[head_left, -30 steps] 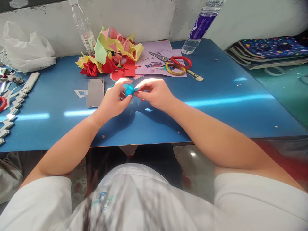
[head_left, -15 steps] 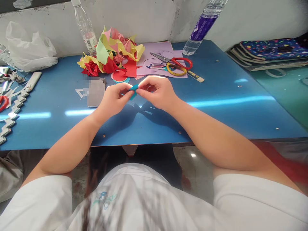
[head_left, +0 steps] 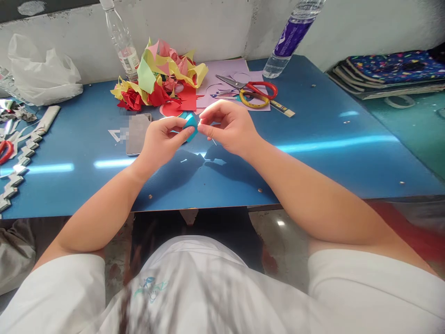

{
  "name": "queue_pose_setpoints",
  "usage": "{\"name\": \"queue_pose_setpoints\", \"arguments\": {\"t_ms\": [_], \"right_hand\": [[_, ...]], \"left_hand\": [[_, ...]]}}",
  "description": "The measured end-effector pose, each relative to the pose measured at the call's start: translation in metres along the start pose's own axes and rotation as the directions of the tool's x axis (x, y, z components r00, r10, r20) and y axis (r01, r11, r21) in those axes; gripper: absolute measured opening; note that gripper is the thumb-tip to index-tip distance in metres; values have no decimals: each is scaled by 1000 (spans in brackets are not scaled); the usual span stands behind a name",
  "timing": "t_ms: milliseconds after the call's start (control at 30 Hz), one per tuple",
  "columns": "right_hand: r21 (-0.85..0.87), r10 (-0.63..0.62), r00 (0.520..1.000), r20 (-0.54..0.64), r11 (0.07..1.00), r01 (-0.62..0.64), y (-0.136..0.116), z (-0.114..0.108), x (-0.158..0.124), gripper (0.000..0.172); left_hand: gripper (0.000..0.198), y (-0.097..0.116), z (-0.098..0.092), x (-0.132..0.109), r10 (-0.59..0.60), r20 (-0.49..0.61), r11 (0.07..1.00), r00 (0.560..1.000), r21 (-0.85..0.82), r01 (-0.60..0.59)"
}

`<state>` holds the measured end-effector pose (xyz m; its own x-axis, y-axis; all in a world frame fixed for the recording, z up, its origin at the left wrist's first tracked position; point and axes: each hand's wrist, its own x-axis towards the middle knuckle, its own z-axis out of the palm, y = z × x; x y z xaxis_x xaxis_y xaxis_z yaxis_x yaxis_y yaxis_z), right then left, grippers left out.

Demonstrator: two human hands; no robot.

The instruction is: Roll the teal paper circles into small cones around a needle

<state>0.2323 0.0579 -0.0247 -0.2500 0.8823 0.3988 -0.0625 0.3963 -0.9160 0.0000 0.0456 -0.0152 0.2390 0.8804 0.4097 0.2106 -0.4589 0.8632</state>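
My left hand (head_left: 165, 139) pinches a small piece of teal blue paper (head_left: 190, 127) between thumb and fingertips, above the blue table. The paper looks bent or curled. Close by on the right, my right hand (head_left: 227, 127) has thumb and forefinger pressed together. A thin pale stick (head_left: 214, 142) pokes out below its fingers; the rest of it is hidden. The right fingertips are just apart from the paper. Behind the hands lie red paper circles (head_left: 170, 109), and a bunch of red, pink and yellow paper flowers (head_left: 163, 76).
Red-and-yellow-handled scissors (head_left: 255, 95) rest on purple paper (head_left: 222, 69), beside a utility knife (head_left: 283, 109). A phone-like grey slab (head_left: 138, 134) lies left. Two bottles (head_left: 125, 51) (head_left: 290, 39) stand by the wall. A plastic bag (head_left: 45, 74) and a folded zigzag strip (head_left: 21, 162) are far left.
My right hand has come off the blue paper and moved slightly right, its fingers raised. The paper stays in my left hand and shows a broader face now.
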Motion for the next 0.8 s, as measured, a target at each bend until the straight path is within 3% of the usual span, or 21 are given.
{"name": "queue_pose_setpoints", "arguments": {"t_ms": [133,200,267,400,800], "right_hand": [[31,29,999,40,999,-30,1,1,2,67],[45,48,998,50,998,-50,1,2,2,72],[49,49,998,42,997,-51,2,2,1,73],[21,9,999,35,1000,-10,-1,1,-2,60],[-181,-61,997,47,981,68,0,1,-7,31]], "left_hand": [[45,-7,2,0,-44,23,985,999,-168,47],[50,-9,2,1,-56,36,981,998,-186,62],[42,-10,2,1,-67,46,985,997,-155,74],[18,-6,2,0,-42,37,995,998,-92,45],[14,-5,1,-3,-22,20,999,1000,-24,22]]}}
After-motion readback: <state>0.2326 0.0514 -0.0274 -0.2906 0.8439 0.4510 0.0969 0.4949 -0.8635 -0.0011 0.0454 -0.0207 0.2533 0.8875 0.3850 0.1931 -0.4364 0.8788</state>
